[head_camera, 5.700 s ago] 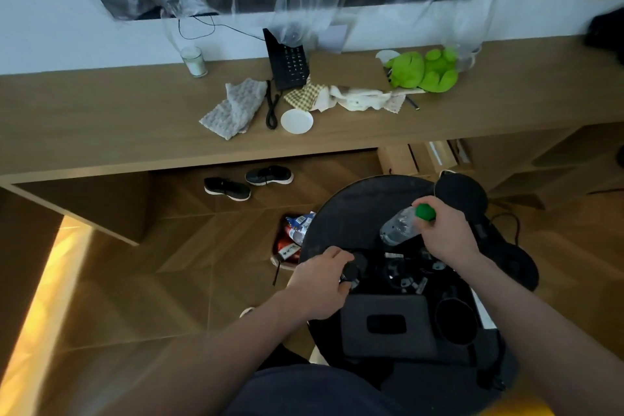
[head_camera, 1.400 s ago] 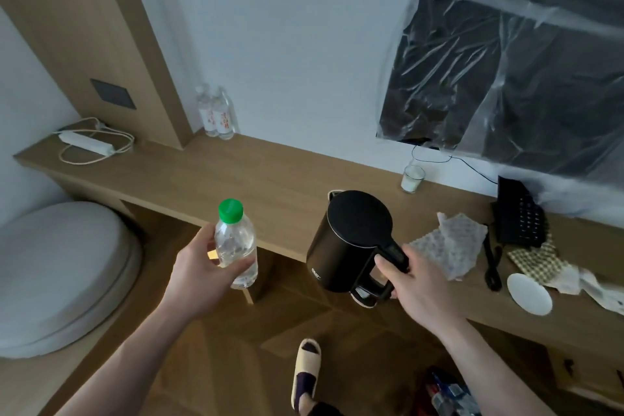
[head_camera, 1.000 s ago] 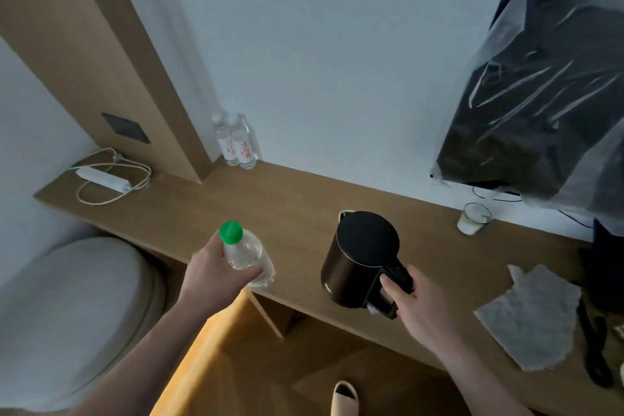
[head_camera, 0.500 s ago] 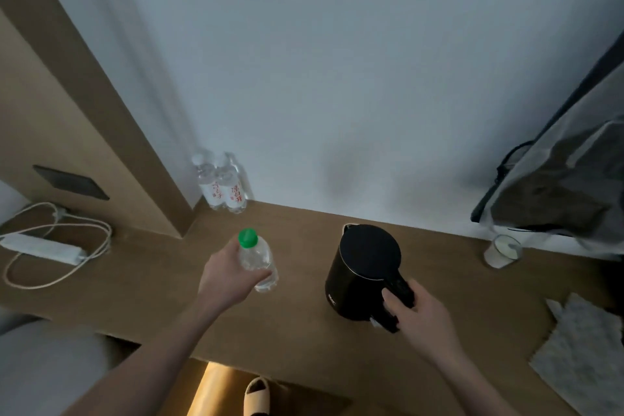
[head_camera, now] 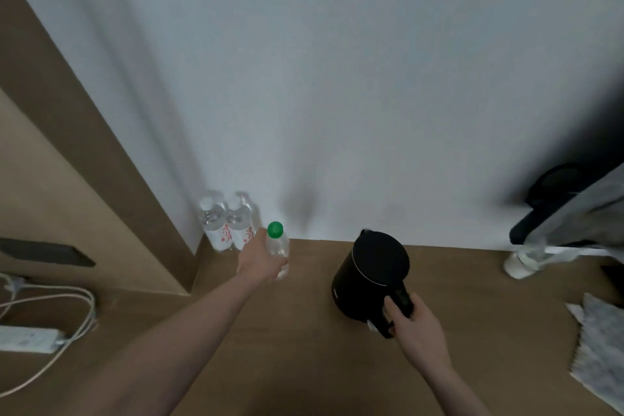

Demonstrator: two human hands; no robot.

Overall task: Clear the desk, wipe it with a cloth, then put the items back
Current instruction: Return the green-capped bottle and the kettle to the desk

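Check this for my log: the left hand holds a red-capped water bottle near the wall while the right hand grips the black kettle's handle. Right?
Not quite. In the head view the cap is green, not red. The left hand holds that water bottle; the right hand grips the black kettle.

Your left hand [head_camera: 260, 260] hides the bottle's [head_camera: 279, 248] lower body, and the right edge cuts off the cloth [head_camera: 599, 353].
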